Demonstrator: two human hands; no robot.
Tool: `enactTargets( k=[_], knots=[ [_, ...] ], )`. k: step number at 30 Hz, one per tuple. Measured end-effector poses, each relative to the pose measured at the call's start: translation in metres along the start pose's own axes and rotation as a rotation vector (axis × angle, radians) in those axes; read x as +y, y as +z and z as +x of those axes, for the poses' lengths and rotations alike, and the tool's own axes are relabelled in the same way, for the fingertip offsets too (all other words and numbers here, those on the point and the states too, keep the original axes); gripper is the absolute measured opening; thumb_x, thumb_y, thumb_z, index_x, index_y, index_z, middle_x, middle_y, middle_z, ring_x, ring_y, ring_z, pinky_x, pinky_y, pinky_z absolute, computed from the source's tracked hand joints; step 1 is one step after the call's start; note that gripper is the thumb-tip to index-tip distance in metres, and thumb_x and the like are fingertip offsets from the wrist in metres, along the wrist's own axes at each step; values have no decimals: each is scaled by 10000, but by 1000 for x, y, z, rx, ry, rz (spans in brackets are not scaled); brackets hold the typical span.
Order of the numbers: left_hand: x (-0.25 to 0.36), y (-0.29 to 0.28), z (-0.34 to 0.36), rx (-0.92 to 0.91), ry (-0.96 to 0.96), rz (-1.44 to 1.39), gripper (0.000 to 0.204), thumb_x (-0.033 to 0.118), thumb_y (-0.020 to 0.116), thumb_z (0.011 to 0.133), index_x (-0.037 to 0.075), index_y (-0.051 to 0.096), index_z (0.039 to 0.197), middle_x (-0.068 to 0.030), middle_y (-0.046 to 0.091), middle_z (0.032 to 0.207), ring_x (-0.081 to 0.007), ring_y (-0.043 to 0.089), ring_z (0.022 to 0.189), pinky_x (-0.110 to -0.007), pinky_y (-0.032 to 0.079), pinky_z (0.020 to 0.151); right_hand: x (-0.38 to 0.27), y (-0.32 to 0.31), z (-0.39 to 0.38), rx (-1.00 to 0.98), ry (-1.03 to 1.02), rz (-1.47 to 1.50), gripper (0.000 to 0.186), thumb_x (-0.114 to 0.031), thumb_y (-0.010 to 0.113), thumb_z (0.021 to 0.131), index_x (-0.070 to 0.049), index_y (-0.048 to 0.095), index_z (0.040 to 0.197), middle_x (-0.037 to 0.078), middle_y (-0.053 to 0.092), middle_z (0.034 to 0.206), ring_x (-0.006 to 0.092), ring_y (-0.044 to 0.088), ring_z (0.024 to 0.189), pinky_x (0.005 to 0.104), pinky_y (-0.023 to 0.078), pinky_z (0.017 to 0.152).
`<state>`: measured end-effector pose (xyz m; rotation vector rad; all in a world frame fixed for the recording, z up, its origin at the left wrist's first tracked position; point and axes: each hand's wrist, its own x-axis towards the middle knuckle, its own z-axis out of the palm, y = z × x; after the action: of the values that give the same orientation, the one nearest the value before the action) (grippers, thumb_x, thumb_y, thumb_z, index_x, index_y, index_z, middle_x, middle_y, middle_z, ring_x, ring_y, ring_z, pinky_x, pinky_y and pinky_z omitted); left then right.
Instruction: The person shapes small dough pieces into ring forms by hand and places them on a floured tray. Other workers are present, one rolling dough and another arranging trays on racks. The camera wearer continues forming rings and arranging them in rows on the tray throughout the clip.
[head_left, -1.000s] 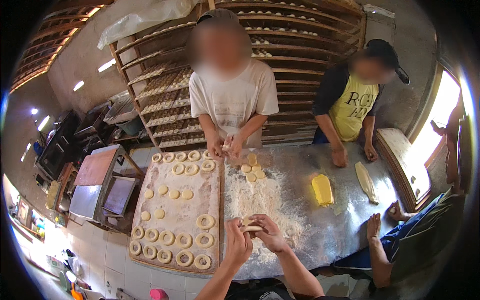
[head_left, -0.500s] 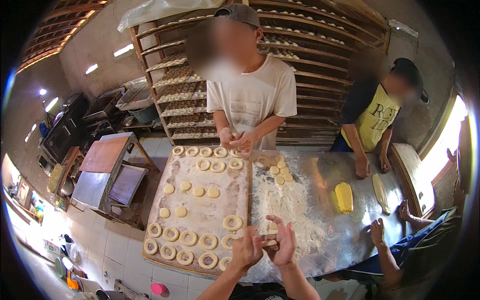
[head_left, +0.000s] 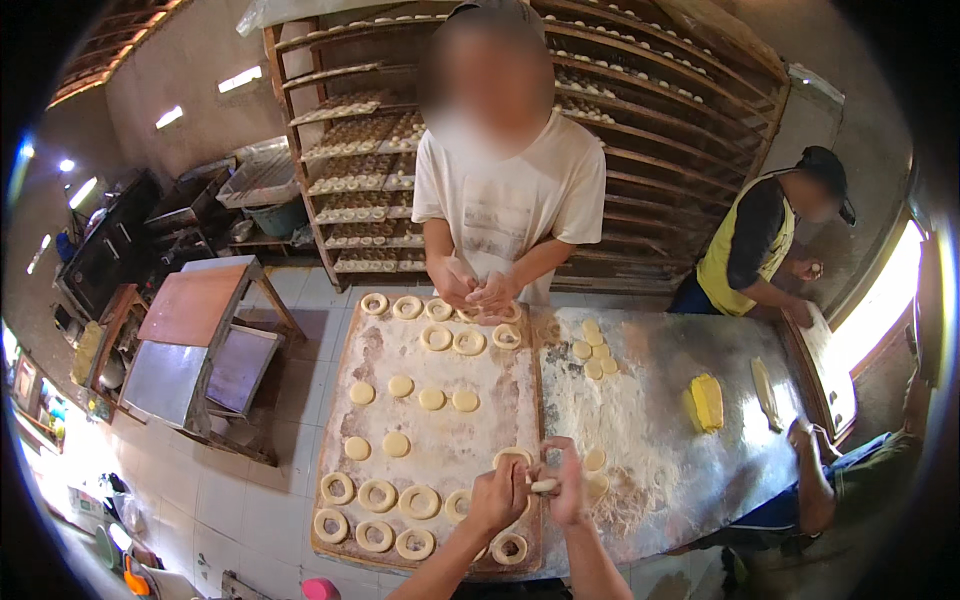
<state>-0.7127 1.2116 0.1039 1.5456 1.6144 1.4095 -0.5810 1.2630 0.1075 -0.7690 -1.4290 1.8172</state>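
Note:
Above the near right edge of the wooden board (head_left: 400, 350), a small pale dough piece (head_left: 545, 487) is between my hands. My right hand (head_left: 567, 490) has its fingers curled around the dough. My left hand (head_left: 502, 493) is closed at the dough's left side, and its fingers partly hide the edge. Beneath and beside my hands lie dough rings, one (head_left: 508, 547) near my left wrist. Flat dough discs (head_left: 432, 399) sit mid-board, with more rings along its near and far edges.
Floury dough discs (head_left: 594, 352) rest on the metal table (head_left: 660, 350), near a yellow block (head_left: 706, 402) and a dough strip (head_left: 766, 390). A person (head_left: 510, 200) works opposite; another (head_left: 760, 230) stands at far right. A tray rack (head_left: 640, 120) is behind.
My view has shifted, so the board appears farther right. My hands have drawn closer around the dough piece. The person in yellow has turned from the table toward the right.

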Motion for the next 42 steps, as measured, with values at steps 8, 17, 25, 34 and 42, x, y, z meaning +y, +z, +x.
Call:
enactTargets(
  k=[8,17,25,34,42],
  knots=[
    [-19,-17,28,-21,146,98,125,171,504,1014,59,551,1043,-165,644,687,-384,662,617,-433,508,521,12,6,31,-8,-137,-168,881,-572,693,839,-140,244,1462,106,639,1009,148,616,802,262,492,683],
    [-33,-15,63,-99,49,98,171,230,454,1031,99,488,1134,-211,647,713,-442,644,632,-523,502,537,9,6,63,137,-261,-200,711,-663,423,967,-111,383,1414,53,602,791,120,557,642,228,419,565],
    [-42,3,95,-160,-139,51,312,322,432,1021,70,432,1205,-304,635,726,-516,624,669,-605,482,585,-2,-6,88,200,-113,-396,645,-603,375,1016,-143,399,1467,60,568,1245,167,573,1061,297,497,852],
    [-82,-1,154,-97,-246,666,488,359,519,963,23,464,1312,-293,558,1163,-462,552,1107,-606,389,915,9,-33,136,544,334,-884,773,-562,526,934,-102,294,1510,252,603,1252,358,563,1230,431,439,1010],
    [-99,-7,118,-271,-138,808,501,171,592,902,103,452,1378,-229,533,1180,-397,520,1126,-551,367,934,39,-24,121,269,321,-1428,758,-307,655,852,-121,283,1486,273,604,1238,442,564,1171,499,429,1026]
  ],
)
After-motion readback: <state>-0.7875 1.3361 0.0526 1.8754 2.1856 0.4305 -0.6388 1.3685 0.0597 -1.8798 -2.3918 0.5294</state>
